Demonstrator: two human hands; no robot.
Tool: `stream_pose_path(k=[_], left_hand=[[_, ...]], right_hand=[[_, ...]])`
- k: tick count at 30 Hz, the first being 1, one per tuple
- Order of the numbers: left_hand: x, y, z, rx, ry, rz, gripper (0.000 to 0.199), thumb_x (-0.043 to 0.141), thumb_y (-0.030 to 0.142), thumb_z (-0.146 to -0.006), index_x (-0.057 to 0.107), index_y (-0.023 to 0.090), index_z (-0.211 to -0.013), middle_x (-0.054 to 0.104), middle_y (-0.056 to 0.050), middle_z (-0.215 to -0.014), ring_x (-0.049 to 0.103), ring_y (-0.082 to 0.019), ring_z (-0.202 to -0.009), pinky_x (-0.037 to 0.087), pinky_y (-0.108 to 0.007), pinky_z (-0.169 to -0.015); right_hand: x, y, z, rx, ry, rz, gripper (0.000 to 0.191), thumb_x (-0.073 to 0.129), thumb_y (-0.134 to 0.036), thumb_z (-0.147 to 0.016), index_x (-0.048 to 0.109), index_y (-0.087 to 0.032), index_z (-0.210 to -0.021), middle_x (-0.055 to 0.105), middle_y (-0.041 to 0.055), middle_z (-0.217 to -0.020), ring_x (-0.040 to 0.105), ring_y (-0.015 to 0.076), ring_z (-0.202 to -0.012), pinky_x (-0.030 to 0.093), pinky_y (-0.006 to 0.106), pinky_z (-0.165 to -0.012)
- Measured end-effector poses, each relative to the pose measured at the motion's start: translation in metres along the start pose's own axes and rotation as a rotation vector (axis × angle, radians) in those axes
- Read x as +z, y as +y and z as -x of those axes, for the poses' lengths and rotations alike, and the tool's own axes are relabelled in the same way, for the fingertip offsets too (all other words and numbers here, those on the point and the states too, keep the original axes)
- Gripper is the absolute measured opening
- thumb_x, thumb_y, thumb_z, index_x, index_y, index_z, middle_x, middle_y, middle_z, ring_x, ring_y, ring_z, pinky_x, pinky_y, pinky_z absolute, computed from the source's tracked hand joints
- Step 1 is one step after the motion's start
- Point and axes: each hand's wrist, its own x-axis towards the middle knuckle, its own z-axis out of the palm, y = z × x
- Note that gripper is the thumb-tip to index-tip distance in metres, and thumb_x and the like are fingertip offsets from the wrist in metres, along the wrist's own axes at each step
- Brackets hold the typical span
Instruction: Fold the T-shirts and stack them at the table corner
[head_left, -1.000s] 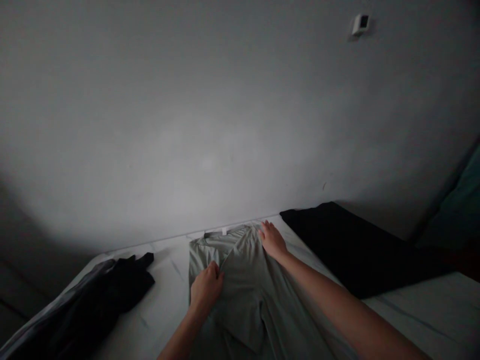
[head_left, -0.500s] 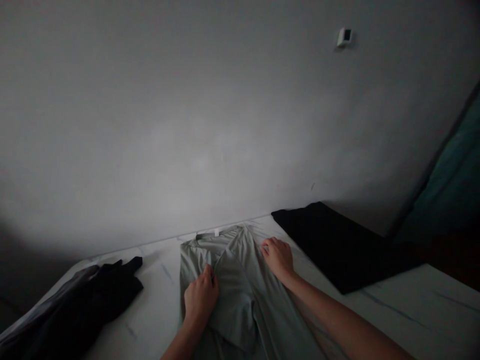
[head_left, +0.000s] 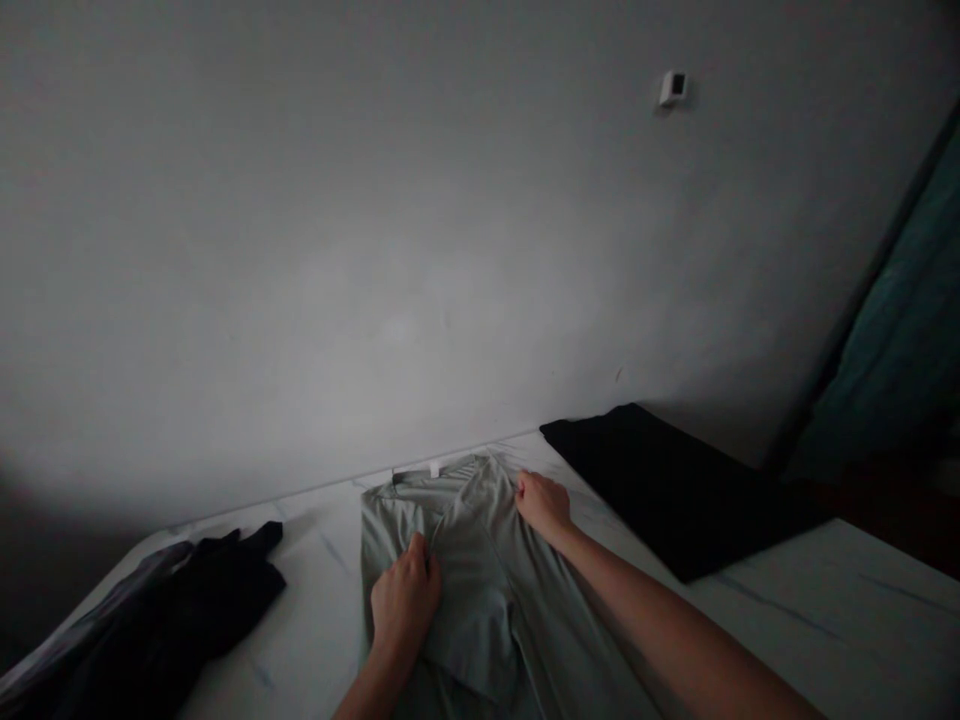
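A grey-green long-sleeved shirt (head_left: pixel 472 560) lies spread on the table, its neckline with a small white tag toward the wall. My left hand (head_left: pixel 406 595) is closed on the front of the shirt, left of its middle, with the fabric creased around the fingers. At the shirt's right edge, below the shoulder, my right hand (head_left: pixel 543 502) has its fingers curled closed on the sleeve fabric. The fingertips of both hands are partly hidden.
Dark clothing (head_left: pixel 180 610) lies bunched on the left of the white marbled table (head_left: pixel 315 600). A flat black cloth (head_left: pixel 675 490) lies at the right. Behind is a grey wall (head_left: pixel 420 250) with a small white device (head_left: pixel 673 88); a teal curtain (head_left: pixel 885 330) hangs at right.
My right hand has moved slightly left and its fingers have closed on the shirt's edge. My left hand stays nearly in place. The view has shifted a little.
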Motion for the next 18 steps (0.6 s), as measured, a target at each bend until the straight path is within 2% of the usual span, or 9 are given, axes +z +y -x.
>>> stream_pose_path(k=[5,10,14,18], left_hand=[[0.003,-0.002,-0.001,0.008,0.009,0.003,0.029,0.032,0.023,-0.096,0.058,0.018,-0.108,0.076,-0.011,-0.096,0.073,-0.03,-0.087,0.056,-0.039,-0.07],[0.002,-0.001,-0.002,0.001,-0.005,-0.008,0.031,0.031,0.025,-0.097,0.058,0.018,-0.11,0.076,-0.01,-0.096,0.073,-0.029,-0.088,0.055,-0.037,-0.07],[0.001,-0.001,-0.001,-0.006,-0.027,-0.01,0.032,0.031,0.025,-0.097,0.056,0.019,-0.115,0.075,-0.011,-0.101,0.072,-0.026,-0.092,0.053,-0.033,-0.072],[0.0,-0.001,-0.002,-0.011,-0.038,0.007,0.031,0.031,0.026,-0.097,0.057,0.02,-0.112,0.075,-0.01,-0.101,0.072,-0.026,-0.091,0.052,-0.033,-0.068]], right_hand=[[0.001,0.009,-0.004,0.013,-0.042,-0.003,0.027,0.042,-0.016,-0.091,0.063,-0.018,-0.107,0.07,0.0109,-0.108,0.065,0.0241,-0.099,0.042,0.03,-0.073],[-0.001,0.011,-0.011,0.018,-0.09,-0.031,0.024,0.047,-0.021,-0.09,0.065,-0.018,-0.107,0.071,0.0113,-0.109,0.066,0.0247,-0.099,0.044,0.03,-0.073],[-0.005,0.006,-0.029,0.044,-0.119,-0.071,0.024,0.05,-0.025,-0.09,0.067,-0.019,-0.105,0.071,0.0111,-0.11,0.066,0.0243,-0.101,0.046,0.03,-0.072],[-0.004,-0.005,-0.049,0.054,-0.13,-0.113,0.027,0.05,-0.036,-0.092,0.068,-0.02,-0.104,0.071,0.0101,-0.111,0.066,0.024,-0.103,0.046,0.029,-0.071]])
